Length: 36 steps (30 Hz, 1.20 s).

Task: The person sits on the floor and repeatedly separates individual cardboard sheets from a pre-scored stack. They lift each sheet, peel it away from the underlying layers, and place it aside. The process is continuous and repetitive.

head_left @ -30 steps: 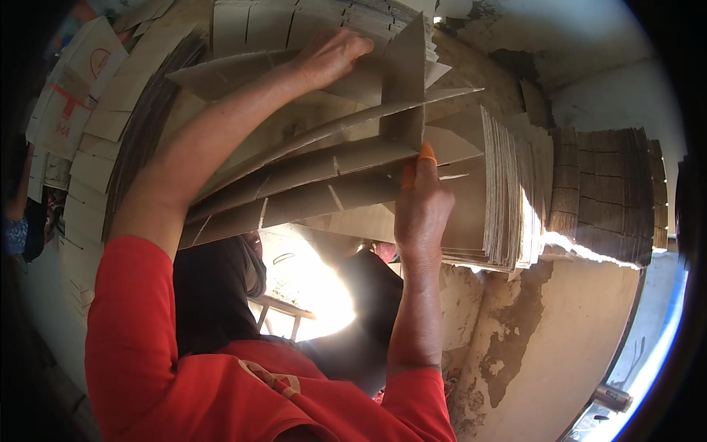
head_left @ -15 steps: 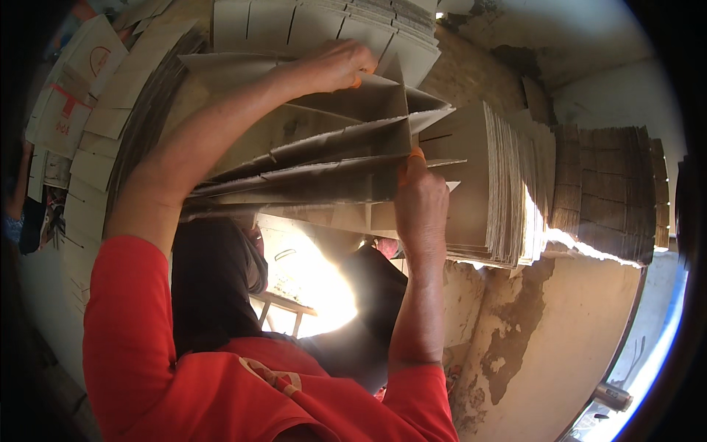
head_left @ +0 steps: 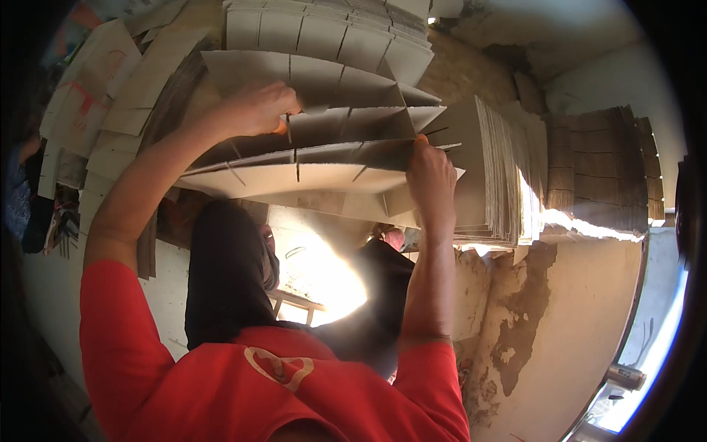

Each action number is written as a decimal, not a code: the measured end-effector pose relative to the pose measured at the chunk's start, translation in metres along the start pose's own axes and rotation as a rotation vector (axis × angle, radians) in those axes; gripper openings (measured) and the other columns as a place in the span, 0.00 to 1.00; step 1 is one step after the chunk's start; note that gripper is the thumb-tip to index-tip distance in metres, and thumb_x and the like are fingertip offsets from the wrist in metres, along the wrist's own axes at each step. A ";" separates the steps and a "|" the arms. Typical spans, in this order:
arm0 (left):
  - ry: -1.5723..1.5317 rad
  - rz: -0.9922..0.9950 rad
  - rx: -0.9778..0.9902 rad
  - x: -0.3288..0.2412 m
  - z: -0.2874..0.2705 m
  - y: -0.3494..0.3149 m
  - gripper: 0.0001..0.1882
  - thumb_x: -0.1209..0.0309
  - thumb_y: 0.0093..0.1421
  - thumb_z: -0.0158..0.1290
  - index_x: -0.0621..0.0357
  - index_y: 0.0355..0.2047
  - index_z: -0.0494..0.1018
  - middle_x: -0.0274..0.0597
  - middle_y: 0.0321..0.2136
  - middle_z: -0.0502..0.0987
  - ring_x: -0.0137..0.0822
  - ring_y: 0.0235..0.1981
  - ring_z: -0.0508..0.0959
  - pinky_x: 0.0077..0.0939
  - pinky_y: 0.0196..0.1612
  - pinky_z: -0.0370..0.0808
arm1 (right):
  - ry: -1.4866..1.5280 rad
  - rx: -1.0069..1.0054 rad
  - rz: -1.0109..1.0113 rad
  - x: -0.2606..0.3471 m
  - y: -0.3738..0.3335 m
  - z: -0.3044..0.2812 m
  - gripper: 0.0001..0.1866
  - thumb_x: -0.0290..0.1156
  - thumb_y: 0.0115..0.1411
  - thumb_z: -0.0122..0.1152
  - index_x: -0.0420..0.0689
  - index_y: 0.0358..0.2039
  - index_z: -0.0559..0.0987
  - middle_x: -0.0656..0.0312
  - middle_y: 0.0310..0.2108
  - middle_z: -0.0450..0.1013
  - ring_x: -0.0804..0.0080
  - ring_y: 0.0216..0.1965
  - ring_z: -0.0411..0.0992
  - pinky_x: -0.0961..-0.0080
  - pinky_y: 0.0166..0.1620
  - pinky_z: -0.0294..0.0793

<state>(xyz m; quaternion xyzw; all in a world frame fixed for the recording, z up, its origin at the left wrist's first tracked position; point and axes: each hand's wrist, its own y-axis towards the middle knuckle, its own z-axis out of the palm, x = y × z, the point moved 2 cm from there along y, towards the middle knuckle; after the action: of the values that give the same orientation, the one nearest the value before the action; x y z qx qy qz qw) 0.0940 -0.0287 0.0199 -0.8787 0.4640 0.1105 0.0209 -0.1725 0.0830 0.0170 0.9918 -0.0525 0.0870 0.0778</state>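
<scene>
Several long slotted cardboard divider strips (head_left: 324, 177) stand on edge in front of me, fanned out one behind another. Near their right end a crosswise cardboard strip (head_left: 401, 107) runs through them. My left hand (head_left: 258, 110) is closed, fingers pinching at a slot in the left-middle of the strips; the exact piece in the pinch is partly hidden. My right hand (head_left: 432, 173) is closed on the right end of the strips, beside the crosswise piece. Orange covers show on fingertips of both hands.
Stacked slotted cardboard sheets (head_left: 324, 33) lie beyond the strips. A tall cardboard stack (head_left: 479, 173) stands at right, with a browner bundle (head_left: 600, 169) past it. More cardboard (head_left: 121, 121) leans along the left. A peeling wall (head_left: 560, 331) is at lower right.
My left hand has moved left and nearer along the strips, away from the crosswise piece. The strips have spread and tilted, showing their slots. My right hand stays at the right end.
</scene>
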 end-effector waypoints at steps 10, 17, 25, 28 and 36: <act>0.015 -0.128 -0.370 0.040 0.012 0.000 0.08 0.79 0.48 0.57 0.65 0.29 0.72 0.53 0.26 0.74 0.54 0.32 0.75 0.42 0.34 0.71 | -0.239 -0.436 0.198 -0.080 -0.050 -0.024 0.20 0.32 0.55 0.58 0.42 0.49 0.73 0.54 0.37 0.73 0.54 0.38 0.72 0.62 0.36 0.72; -0.219 -0.205 -0.087 -0.037 -0.014 -0.022 0.10 0.71 0.49 0.59 0.64 0.26 0.72 0.49 0.23 0.75 0.50 0.28 0.75 0.39 0.32 0.72 | -0.359 -0.299 0.123 -0.123 -0.054 -0.006 0.15 0.29 0.48 0.61 0.41 0.36 0.70 0.52 0.37 0.70 0.52 0.40 0.70 0.56 0.33 0.70; -0.032 -0.201 0.012 -0.013 -0.001 -0.018 0.06 0.78 0.45 0.56 0.67 0.24 0.72 0.56 0.20 0.70 0.51 0.27 0.74 0.40 0.31 0.69 | -0.029 -0.285 0.250 -0.137 -0.039 -0.024 0.09 0.26 0.51 0.59 0.42 0.32 0.69 0.49 0.28 0.74 0.51 0.32 0.73 0.57 0.34 0.69; -0.263 -0.264 -0.023 0.000 0.004 -0.017 0.10 0.75 0.42 0.60 0.65 0.27 0.75 0.53 0.25 0.74 0.49 0.31 0.75 0.39 0.34 0.70 | 0.087 -0.391 0.288 -0.126 -0.046 -0.043 0.07 0.25 0.55 0.55 0.43 0.35 0.71 0.48 0.33 0.76 0.51 0.35 0.74 0.59 0.36 0.70; -0.154 -0.306 0.102 0.022 0.010 -0.023 0.20 0.73 0.36 0.66 0.66 0.32 0.76 0.49 0.48 0.74 0.48 0.49 0.71 0.33 0.50 0.69 | 0.371 -0.657 0.026 -0.050 -0.045 -0.129 0.25 0.27 0.57 0.61 0.46 0.56 0.71 0.64 0.31 0.79 0.89 0.22 0.64 0.87 0.26 0.64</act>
<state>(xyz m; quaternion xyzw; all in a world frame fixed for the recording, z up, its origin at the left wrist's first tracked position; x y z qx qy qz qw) 0.1229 -0.0320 0.0043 -0.9258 0.3268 0.1494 0.1174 -0.2375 0.1528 0.1272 0.8806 -0.0753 0.2446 0.3988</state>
